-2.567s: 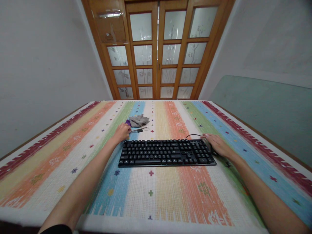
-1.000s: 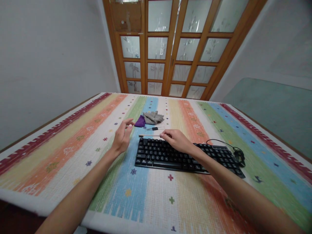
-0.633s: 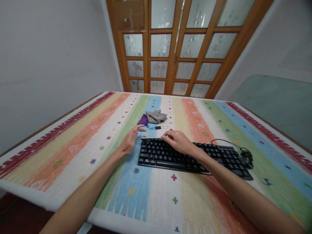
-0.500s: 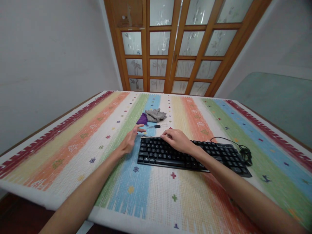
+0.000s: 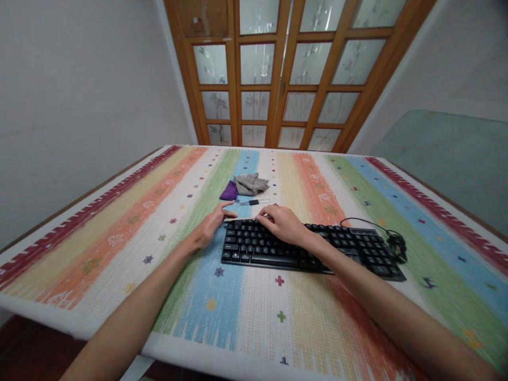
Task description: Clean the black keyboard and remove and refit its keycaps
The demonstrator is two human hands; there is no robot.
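Observation:
A black keyboard (image 5: 273, 256) lies across the striped cloth in front of me. My right hand (image 5: 283, 223) rests over its upper left part, thumb and fingertips pinched on a thin pale stick (image 5: 246, 218). The stick lies along the keyboard's back edge, pointing left. My left hand (image 5: 212, 222) is at the stick's far end, beside the keyboard's upper left corner. Its index finger is stretched out and its thumb held apart from it; whether it touches the stick I cannot tell. Just beyond lies a small wire tool with a black middle (image 5: 254, 202).
A purple pouch (image 5: 229, 191) and a crumpled grey cloth (image 5: 251, 184) lie behind the wire tool. The keyboard's cable (image 5: 397, 244) is bundled at its right end. The striped tablecloth (image 5: 166, 275) covers the table. Wooden doors with glass panes (image 5: 257, 63) stand behind.
My left hand has come closer to the left end of the stick, its thumb now beside it. My right hand keeps its pinch. The view has shifted slightly.

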